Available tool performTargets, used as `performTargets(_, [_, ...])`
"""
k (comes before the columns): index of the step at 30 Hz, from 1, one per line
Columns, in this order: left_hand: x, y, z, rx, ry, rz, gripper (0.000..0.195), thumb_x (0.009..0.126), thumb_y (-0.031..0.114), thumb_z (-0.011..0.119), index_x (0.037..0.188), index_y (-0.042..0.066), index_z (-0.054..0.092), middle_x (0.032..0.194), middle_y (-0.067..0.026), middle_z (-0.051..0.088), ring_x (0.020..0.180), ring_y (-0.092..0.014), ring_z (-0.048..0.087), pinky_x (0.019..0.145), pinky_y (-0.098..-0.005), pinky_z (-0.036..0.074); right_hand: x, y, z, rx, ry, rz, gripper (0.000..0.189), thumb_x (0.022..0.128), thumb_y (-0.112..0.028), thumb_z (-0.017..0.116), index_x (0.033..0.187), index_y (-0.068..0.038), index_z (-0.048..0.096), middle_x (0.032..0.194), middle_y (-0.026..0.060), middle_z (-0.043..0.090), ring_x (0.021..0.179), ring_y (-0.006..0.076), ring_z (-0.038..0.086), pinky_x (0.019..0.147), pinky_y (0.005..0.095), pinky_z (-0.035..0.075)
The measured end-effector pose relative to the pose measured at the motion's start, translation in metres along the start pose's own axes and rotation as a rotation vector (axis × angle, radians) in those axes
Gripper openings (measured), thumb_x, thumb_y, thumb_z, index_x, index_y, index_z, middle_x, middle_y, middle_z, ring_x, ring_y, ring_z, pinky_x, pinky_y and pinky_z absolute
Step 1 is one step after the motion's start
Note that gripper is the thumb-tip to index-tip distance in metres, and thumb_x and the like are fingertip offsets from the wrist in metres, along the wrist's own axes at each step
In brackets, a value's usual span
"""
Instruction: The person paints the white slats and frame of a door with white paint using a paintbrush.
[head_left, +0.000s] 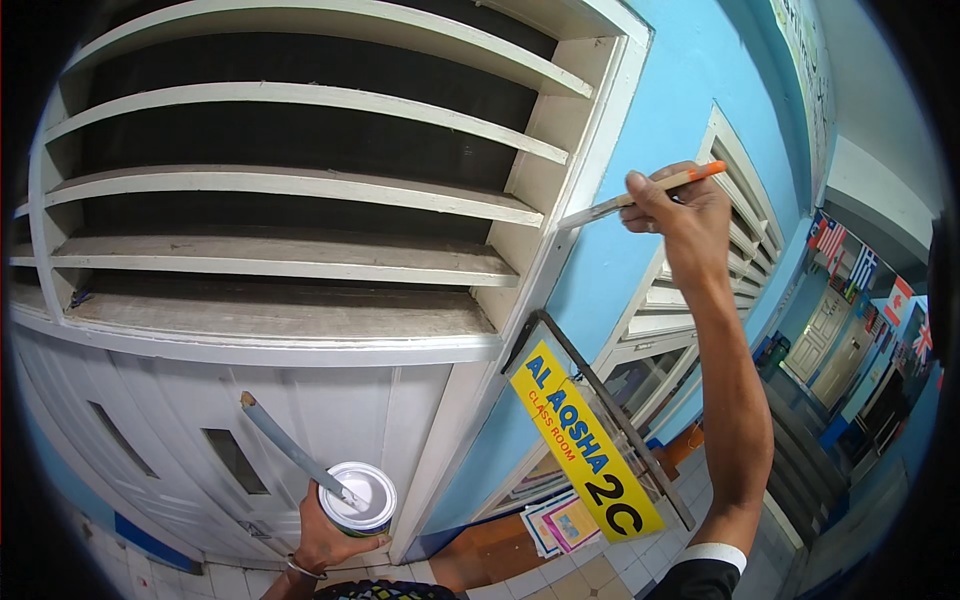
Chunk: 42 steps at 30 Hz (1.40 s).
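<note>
My right hand (686, 206) is raised and grips a thin paintbrush (675, 181) with a wooden handle and an orange end. The brush's bristle tip touches, or sits very close to, the outer edge of the white wooden door frame (559, 238), beside the light blue wall (585, 281). Lower down, my left hand (322, 529) holds an open paint can (358, 499) with white paint inside. A grey-blue painted stick (289, 442) leans out of the can, its lower end coated white. Above the door, white louvre slats (300, 184) span a dark opening and carry dust on their tops.
A yellow hanging sign (581, 442) with writing juts from the wall on a dark metal bracket (622, 424), below my right hand. The white panelled door (337, 397) is behind the can. Farther right are a louvred window (694, 262), steps (787, 442) and strung flags (862, 266).
</note>
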<state>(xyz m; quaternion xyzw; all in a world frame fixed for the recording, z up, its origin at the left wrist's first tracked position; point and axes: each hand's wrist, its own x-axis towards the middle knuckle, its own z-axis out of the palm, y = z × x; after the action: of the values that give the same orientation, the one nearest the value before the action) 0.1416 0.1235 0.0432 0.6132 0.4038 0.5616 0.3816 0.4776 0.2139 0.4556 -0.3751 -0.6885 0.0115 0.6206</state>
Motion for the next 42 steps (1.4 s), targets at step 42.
performTargets(42, [0.022,-0.001,-0.052,-0.077,-0.315,0.034,0.102,0.052,0.039,0.101,0.131,-0.003,0.052,0.117,-0.0137,0.069,0.109,-0.025,0.07,0.101,-0.0391,0.055,-0.059,-0.032,0.067,-0.746,0.135,-0.546,0.014,0.09,-0.002,0.076,0.102,0.0,0.07,0.101,0.0166,0.076,0.088,0.025,0.077,0.074,0.0332,0.06])
